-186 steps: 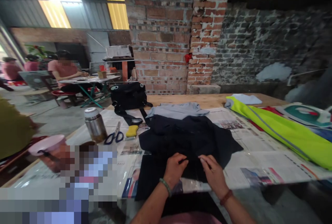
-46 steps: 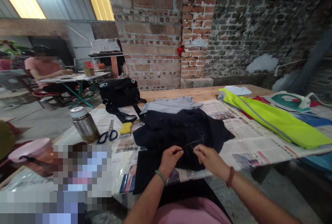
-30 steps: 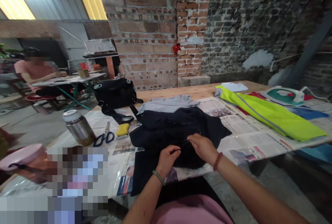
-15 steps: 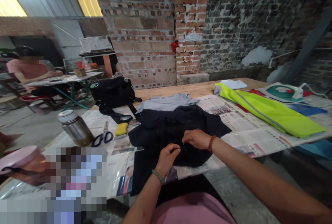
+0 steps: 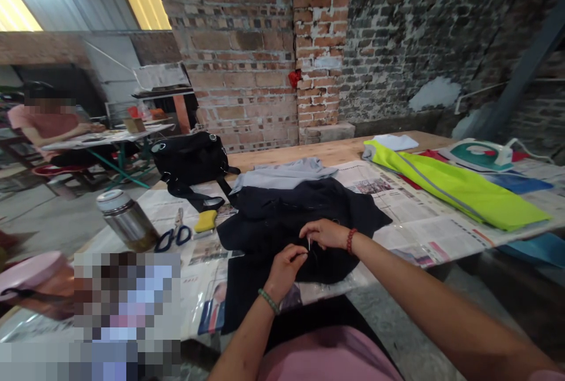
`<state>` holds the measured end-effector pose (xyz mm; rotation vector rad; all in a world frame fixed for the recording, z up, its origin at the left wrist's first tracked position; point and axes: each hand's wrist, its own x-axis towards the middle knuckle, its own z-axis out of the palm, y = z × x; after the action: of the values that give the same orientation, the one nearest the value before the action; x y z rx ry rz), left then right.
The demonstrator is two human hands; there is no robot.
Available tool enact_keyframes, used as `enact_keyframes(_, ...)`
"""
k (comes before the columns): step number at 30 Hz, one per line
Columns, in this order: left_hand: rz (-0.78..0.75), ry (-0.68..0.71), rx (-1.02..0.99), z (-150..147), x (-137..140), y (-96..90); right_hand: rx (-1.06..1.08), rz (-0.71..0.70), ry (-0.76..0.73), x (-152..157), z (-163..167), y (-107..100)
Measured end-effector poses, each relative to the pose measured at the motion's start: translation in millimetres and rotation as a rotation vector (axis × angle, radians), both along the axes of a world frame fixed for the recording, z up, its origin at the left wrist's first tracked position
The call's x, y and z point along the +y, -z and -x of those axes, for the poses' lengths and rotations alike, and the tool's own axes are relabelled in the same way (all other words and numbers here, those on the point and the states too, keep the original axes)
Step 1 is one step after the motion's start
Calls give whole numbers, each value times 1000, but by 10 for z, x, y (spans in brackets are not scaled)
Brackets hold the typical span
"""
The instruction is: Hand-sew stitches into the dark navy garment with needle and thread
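A dark garment lies spread on the newspaper-covered table in front of me. Over its middle, my right hand, with a red bead bracelet, is closed in a pinch on a thin, bright sewing needle. The needle points down toward the fingertips of my left hand. That hand, wearing a green bead bracelet, is also pinched shut, just left of the needle. Whatever it grips is too small to make out. Behind the dark garment lies a light grey cloth.
Scissors, a yellow sponge-like block, a steel flask and a black bag stand left. At right lie a neon-yellow garment and an iron. A co-worker sits at another table, far left.
My right hand has moved slightly left, closer to my left fingertips, and the needle now shows as a bright upright line between them. My left hand has hardly moved.
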<state>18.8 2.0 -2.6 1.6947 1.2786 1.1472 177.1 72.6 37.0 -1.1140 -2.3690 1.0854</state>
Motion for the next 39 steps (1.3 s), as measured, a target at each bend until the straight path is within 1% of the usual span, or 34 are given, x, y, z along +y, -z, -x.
enact_keyframes(3, -1, -14, -27, -9, 1, -9, 27, 72, 2, 7, 19, 6)
enact_keyframes(6, 5, -42, -73, -15, 14, -11, 46, 105, -31, -27, 31, -12)
enact_keyframes(9, 28, -75, -130, -9, 30, 5, 59, 88, -51, -90, 50, -37)
enact_keyframes(11, 58, -88, -171, 1, 33, 18, 79, 45, -13, -145, 46, -56)
enact_keyframes(12, 76, -91, -191, 6, 31, 22, 98, 0, 23, -178, 33, -63)
enact_keyframes(13, 96, -91, -210, 10, 27, 24, 127, -77, 64, -217, 11, -67)
enact_keyframes(14, 115, -91, -227, 13, 21, 23, 166, -185, 107, -264, -18, -65)
enact_keyframes(16, 142, -94, -256, 14, 11, 16, 246, -447, 153, -378, -86, -39)
enact_keyframes(17, 150, -97, -268, 13, 7, 12, 272, -570, 150, -443, -117, -15)
enact_keyframes(18, 154, -102, -280, 11, 5, 7, 279, -662, 130, -510, -140, 16)
enact_keyframes(19, 156, -108, -290, 7, 4, 3, 269, -717, 103, -574, -152, 51)
enact_keyframes(21, 160, -118, -309, 0, 3, 0, 226, -773, 67, -684, -134, 127)
enact_keyframes(23, 165, -122, -325, -5, -1, 0, 189, -789, 82, -749, -68, 199)
enact_keyframes(25, 171, -122, -336, -6, -9, 1, 161, -784, 130, -760, 17, 261)
enact_keyframes(28, 175, -113, -342, 2, -28, 0, 146, -792, 197, -708, 109, 339)
enact_keyframes(31, 174, -99, -340, 14, -49, -2, 170, -797, 235, -645, 118, 402)
enact_keyframes(35, 178, -75, -348, 23, -70, 6, 244, -747, 300, -612, 69, 461)
enact_keyframes(39, 188, -74, -367, 20, -78, 23, 263, -686, 351, -619, 58, 498)
